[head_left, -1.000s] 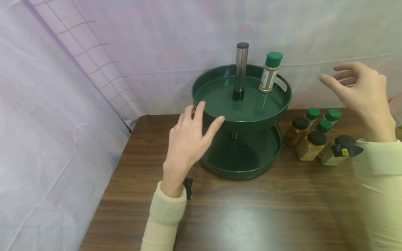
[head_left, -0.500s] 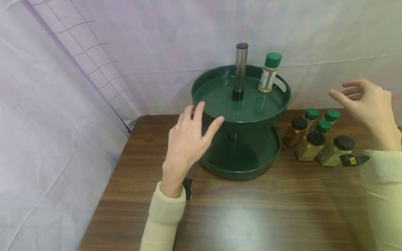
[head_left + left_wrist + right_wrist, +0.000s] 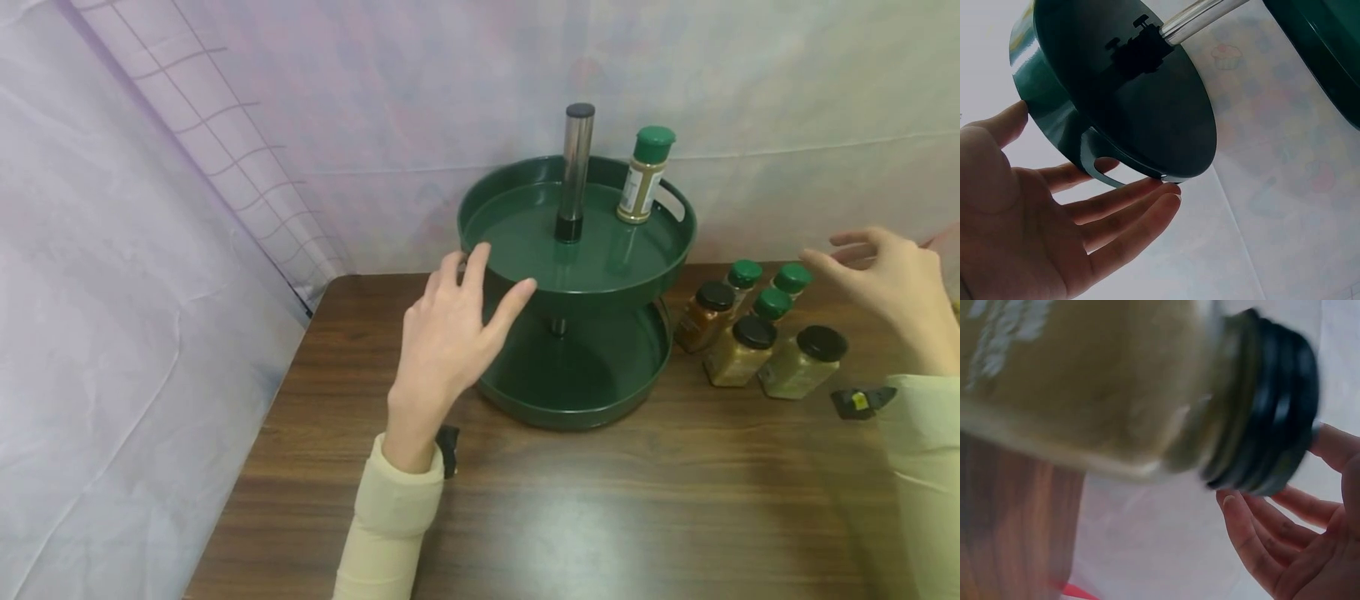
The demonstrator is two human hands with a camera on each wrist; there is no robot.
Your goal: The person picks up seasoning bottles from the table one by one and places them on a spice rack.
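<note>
A green two-tier turntable rack with a metal centre post stands on the table. One green-capped spice jar is upright on its upper tray. My left hand is spread against the left of that tray; in the left wrist view, the thumb and straight fingers lie along its wall and handle slot. My right hand hangs relaxed, holding nothing, right of several spice jars, some green-capped, others black-lidded. In the right wrist view, a blurred black-lidded jar fills the foreground, with fingers beyond it.
The brown wooden table has its left edge beside a pale cloth. Another pale, faintly patterned cloth hangs behind the rack. The lower tray sits beneath the upper one. A black wrist mount juts from my right sleeve.
My right hand has come down and moved a little to the right, beside the jars. The left hand has stayed at the upper tray; the rack and jars have not moved.
</note>
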